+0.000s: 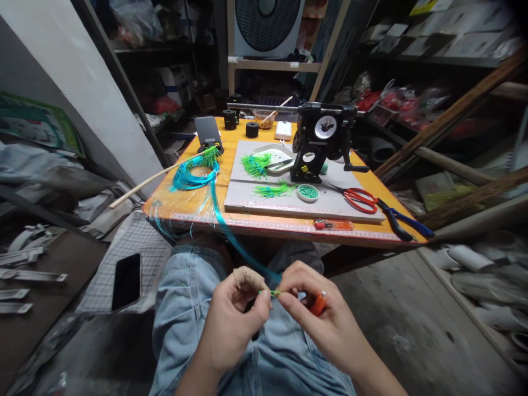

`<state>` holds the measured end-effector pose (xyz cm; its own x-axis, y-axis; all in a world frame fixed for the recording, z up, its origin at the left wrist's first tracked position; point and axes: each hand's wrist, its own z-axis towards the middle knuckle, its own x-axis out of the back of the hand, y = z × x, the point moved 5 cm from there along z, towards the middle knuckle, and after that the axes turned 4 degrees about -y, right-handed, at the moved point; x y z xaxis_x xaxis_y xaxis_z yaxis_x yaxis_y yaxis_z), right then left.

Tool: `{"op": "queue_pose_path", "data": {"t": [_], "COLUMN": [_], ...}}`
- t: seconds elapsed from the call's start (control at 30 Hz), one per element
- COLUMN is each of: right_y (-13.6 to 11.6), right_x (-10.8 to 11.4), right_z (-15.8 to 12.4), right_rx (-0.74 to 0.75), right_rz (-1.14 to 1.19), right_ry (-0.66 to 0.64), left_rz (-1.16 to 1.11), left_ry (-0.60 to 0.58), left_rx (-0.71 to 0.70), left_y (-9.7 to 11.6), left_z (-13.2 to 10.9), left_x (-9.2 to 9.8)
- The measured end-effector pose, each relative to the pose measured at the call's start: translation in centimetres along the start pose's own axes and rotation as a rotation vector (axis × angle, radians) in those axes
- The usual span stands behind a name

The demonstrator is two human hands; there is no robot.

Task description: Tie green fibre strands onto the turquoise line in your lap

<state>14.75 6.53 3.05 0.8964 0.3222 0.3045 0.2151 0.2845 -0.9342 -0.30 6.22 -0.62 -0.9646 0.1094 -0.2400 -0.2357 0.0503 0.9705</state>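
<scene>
My left hand (235, 319), its index finger wrapped in tan tape (247, 278), pinches one end of a short bright green strand (275, 293) above my lap. The other end sits between the thumb and index finger of my right hand (325, 313). Tucked in the right palm is a small orange-handled tool (318, 304); its kind is hidden by the fingers. A bundle of turquoise strands (233, 236) hangs from the coil (193, 173) on the table and runs down behind my hands. Green tufts (256, 165) and a dish of green beads (308, 192) lie on the grey board (243, 201).
A black hand-cranked machine (319, 140) stands on the board of the orange table (159, 192). Red-handled scissors (361, 201), blue-handled pliers (404, 220) and an orange cutter (336, 225) lie near its front edge. A wooden stick (152, 179) overhangs the left side. A phone (127, 281) rests at left.
</scene>
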Motion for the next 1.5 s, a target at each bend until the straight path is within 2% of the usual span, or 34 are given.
{"op": "queue_pose_path", "data": {"t": [0.1, 0.23, 0.37, 0.5, 0.67, 0.8, 1.5], "right_y": [1.1, 2.3, 2.8, 2.7, 2.4, 2.0, 1.8], "right_x": [-0.6, -2.5, -3.8, -4.1, -4.0, -3.8, -3.7], "right_z": [-0.2, -0.5, -0.5, -0.3, -0.5, -0.7, -1.5], "right_rx": [-0.079, -0.205, -0.276, -0.261, -0.283, -0.244, -0.219], "right_rz": [0.067, 0.206, 0.264, 0.226, 0.146, 0.096, 0.014], "right_ry": [0.001, -0.094, -0.089, -0.070, -0.118, -0.160, -0.278], "left_rz": [-0.080, -0.157, -0.213, -0.191, -0.125, -0.094, -0.105], "left_ry": [0.006, 0.033, 0.028, 0.034, 0.042, 0.048, 0.082], "left_rx": [-0.025, -0.037, -0.013, -0.003, -0.021, -0.037, -0.040], "left_y": [-0.1, -0.1, -0.2, -0.2, -0.2, -0.2, 0.2], "left_z": [0.4, 0.5, 0.4, 0.4, 0.4, 0.5, 0.4], "left_x": [0.4, 0.5, 0.2, 0.4, 0.8, 1.1, 1.3]}}
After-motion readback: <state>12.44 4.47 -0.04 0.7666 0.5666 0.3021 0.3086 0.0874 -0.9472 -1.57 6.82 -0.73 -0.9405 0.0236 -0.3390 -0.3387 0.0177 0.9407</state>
